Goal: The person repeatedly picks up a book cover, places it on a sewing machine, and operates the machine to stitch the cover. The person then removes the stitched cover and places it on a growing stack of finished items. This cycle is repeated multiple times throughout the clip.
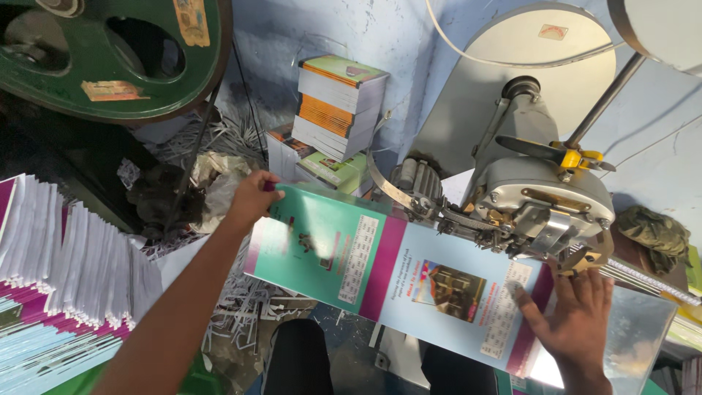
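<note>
Both hands on the long glossy printed cover sheet, teal at one end and pale blue at the other!
Left hand pinches its far teal corner; right hand presses flat, its grip released, under the grey metal stitching machine. Stacked books behind.

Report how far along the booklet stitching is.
Done, seemingly: bound books stacked against the wall. In hand: left hand grips one end of an open cover, right hand presses the other end flat under the stitching head. Left: fanned booklets piled at left.
</note>
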